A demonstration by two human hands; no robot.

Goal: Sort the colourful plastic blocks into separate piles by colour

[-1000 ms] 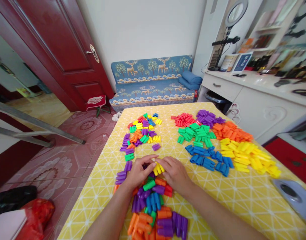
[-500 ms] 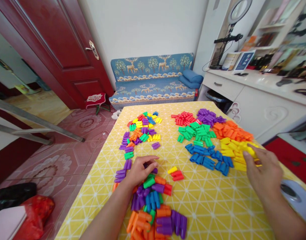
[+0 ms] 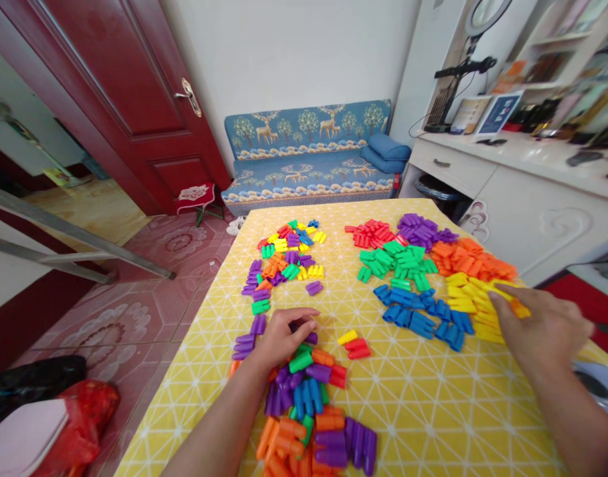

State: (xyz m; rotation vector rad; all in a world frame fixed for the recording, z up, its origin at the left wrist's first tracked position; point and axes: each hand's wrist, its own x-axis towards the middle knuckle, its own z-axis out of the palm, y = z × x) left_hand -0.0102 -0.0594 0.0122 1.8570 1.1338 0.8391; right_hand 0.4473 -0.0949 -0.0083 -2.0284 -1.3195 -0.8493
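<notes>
The person's left hand [image 3: 283, 336] lies on the far edge of a mixed pile of coloured plastic blocks [image 3: 308, 404]. Its fingers are bent loosely, and their tips touch a purple piece; I cannot tell whether it is actually gripped or only covered. Just to the right of that hand, a loose yellow block [image 3: 347, 337] and a pair of red blocks [image 3: 357, 348] lie on the yellow tablecloth [image 3: 433, 411]. To its left, a few purple blocks [image 3: 245, 343] sit side by side. Beyond the fingertips, further up the table, a second mixed pile [image 3: 287, 255] is spread out. The right hand [image 3: 545, 328] is well away from the left one, palm down and blurred, with its fingers stretched over the yellow heap [image 3: 470, 301]. A yellow-orange piece shows at the fingertips, but the blur keeps me from saying whether it is pinched or just lying beneath them. Left of this hand is the blue heap [image 3: 420, 317]. Past it, away from the person, lie the green heap [image 3: 396, 262], the orange heap [image 3: 475, 264], the red heap [image 3: 371, 235] and the purple heap [image 3: 423, 230], each touching the next. Near the right wrist, a grey-blue object [image 3: 602, 392] sits partly hidden at the table's edge.
</notes>
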